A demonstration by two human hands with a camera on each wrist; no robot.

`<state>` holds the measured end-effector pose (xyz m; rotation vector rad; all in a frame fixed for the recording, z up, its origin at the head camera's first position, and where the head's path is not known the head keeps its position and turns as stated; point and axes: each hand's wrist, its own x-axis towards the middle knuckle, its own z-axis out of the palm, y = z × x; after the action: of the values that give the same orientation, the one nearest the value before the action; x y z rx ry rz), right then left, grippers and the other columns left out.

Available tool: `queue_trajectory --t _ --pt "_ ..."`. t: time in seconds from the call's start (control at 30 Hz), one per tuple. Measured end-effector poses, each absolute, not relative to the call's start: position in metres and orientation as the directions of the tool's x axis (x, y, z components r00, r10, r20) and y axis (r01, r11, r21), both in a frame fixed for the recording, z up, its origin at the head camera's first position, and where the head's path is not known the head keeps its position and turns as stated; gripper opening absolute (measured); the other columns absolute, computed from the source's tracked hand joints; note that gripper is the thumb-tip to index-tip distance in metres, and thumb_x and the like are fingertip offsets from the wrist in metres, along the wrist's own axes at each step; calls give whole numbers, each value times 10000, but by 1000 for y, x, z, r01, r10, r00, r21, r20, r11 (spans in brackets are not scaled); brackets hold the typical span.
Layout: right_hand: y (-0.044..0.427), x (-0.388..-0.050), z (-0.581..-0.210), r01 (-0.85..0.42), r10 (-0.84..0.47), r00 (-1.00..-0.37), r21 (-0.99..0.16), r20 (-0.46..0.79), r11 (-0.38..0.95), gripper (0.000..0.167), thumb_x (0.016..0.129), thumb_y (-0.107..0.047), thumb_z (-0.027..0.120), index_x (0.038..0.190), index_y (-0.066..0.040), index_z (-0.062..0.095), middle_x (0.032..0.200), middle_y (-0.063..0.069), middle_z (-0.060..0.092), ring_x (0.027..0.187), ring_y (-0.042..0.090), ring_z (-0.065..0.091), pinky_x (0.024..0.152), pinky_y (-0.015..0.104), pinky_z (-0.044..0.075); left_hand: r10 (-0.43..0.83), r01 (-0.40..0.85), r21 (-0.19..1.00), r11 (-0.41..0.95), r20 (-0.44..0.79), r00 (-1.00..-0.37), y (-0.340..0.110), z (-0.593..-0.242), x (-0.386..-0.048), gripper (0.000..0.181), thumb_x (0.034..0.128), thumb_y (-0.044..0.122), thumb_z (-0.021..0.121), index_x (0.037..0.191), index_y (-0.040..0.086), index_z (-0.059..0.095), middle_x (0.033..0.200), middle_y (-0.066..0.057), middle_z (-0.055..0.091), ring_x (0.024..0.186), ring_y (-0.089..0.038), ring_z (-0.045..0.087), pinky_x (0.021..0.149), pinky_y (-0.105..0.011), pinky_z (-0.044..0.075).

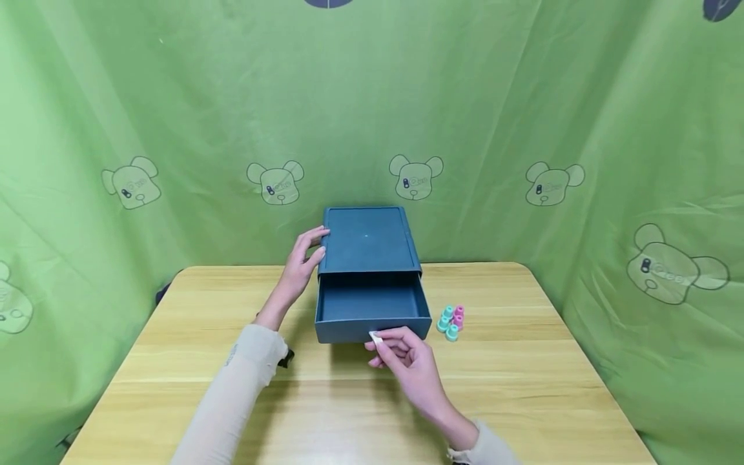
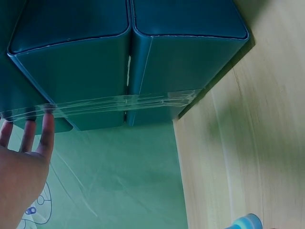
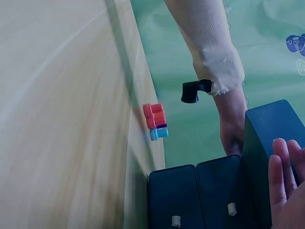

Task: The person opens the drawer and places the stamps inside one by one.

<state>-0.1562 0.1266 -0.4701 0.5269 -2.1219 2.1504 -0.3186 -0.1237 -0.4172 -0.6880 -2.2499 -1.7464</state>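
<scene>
Drawer unit (image 1: 366, 239) in head view: left hand (image 1: 299, 265), unclenched, touches its left side; right hand (image 1: 409, 361), in front, pinches the white tab (image 1: 377, 338) on its pulled-out drawer (image 1: 343, 331). Left wrist view: fingers (image 2: 47, 136) touch tape (image 2: 109, 103). Right wrist view: pinch hidden.

Blue box (image 1: 367, 240) on wooden counter (image 1: 523, 368), drawer (image 1: 347, 332) jutting from its front. Left grip (image 1: 301, 263) touches box's left side; right grip (image 1: 411, 363) pinches white tab (image 1: 376, 338) at drawer front. Teal pieces (image 1: 444, 323) and pink pieces (image 1: 459, 311) right of box; green curtain (image 1: 349, 97) behind.
</scene>
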Motion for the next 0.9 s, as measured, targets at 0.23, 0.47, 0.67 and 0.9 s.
queue_trajectory --t 0.23,0.47,0.67,0.9 --pt "126 -146 -473 -296 -189 -936 -954 298 -37 215 1026 -95 630 1201 30 631 1075 229 759 786 210 762 764 341 639 231 468 863 190 424 -876 -125 -419 -318 469 1074 149 482 1512 -17 459 1628 -224 326 1421 -458 391 1143 -669 367" --pt "127 -140 -475 -310 -187 -932 -950 312 -37 213 1020 -76 631 1198 41 626 1065 224 761 782 212 762 754 334 638 224 483 859 172 443 -868 -124 -420 -318 463 1069 135 481 1502 -29 466 1623 -241 330 1411 -473 399 1134 -672 365" --pt "127 -138 -476 -319 -186 -928 -946 323 -50 214 1019 -57 623 1197 63 618 1068 276 741 783 262 759 747 326 637 224 477 860 180 436 -872 -124 -418 -318 463 1073 141 477 1506 -22 465 1628 -232 329 1416 -463 399 1137 -667 363" --pt "126 -132 -475 -322 -178 -929 -946 323 -37 204 1017 -61 629 1187 52 626 1059 232 758 781 233 761 740 327 636 220 478 859 183 438 -872 -123 -417 -318 468 1069 138 478 1509 -19 462 1633 -219 330 1418 -461 399 1143 -672 353"
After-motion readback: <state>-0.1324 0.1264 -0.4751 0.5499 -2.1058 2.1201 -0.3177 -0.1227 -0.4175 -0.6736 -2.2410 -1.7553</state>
